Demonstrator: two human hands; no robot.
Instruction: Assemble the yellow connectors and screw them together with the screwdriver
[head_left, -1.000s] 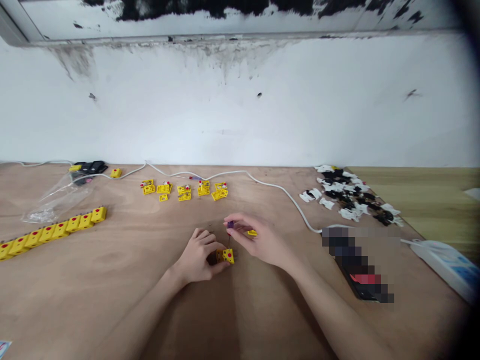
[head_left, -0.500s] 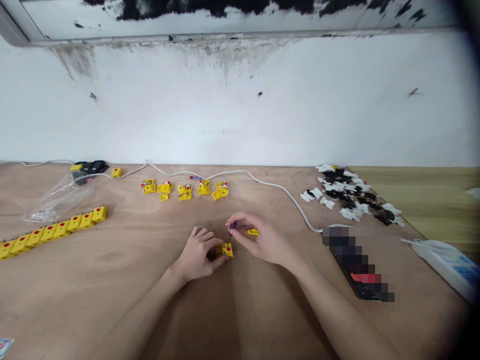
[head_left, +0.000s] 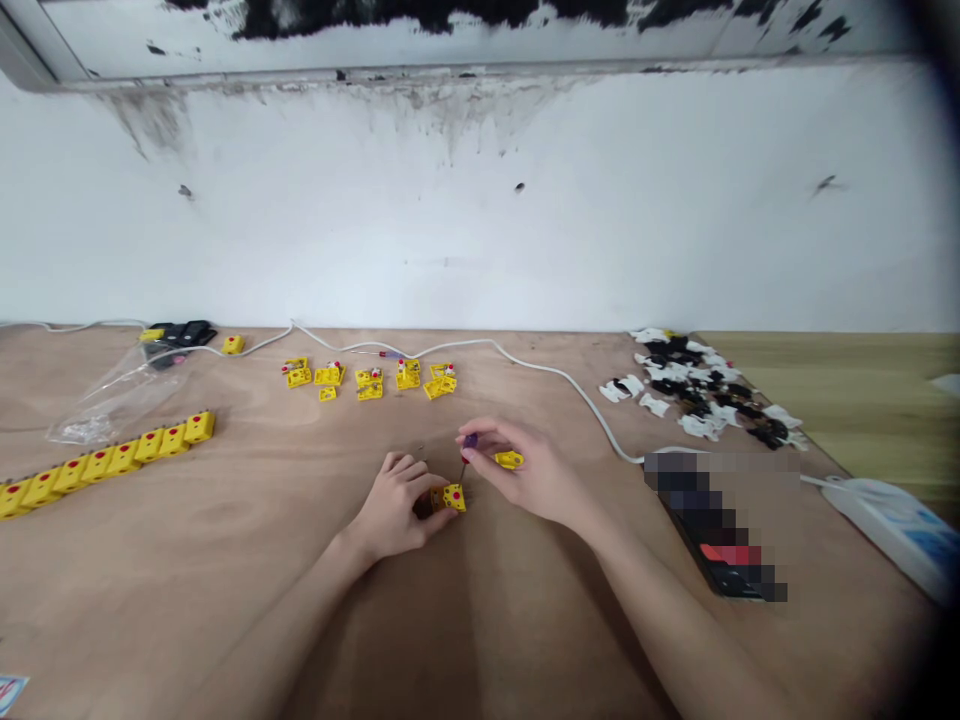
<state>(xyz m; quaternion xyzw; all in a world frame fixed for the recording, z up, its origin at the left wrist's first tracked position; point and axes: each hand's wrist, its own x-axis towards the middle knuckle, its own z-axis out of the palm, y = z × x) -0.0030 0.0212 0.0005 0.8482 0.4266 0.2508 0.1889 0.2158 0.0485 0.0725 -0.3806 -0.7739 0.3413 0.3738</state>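
My left hand (head_left: 391, 506) grips a yellow connector block with a red dot (head_left: 454, 497), its darker brown end tucked against my fingers. My right hand (head_left: 534, 476) pinches a small screwdriver with a purple handle (head_left: 469, 441), and its thin shaft points down at the top of the block. The tip is very close to the block, but I cannot tell if they touch. A small yellow part (head_left: 509, 459) sits against the fingers of my right hand.
A row of yellow red-dotted blocks (head_left: 124, 446) lies at the left on the plywood table (head_left: 300, 560). Small yellow parts (head_left: 367, 385) lie beyond my hands, and a white cable (head_left: 555, 372) runs behind them. Black-and-white pieces (head_left: 694, 392) are heaped at the right, near a pixelated object (head_left: 720, 525).
My right hand has shifted slightly up and right, carrying the screwdriver and small yellow part with it. My left hand and the block have barely moved.
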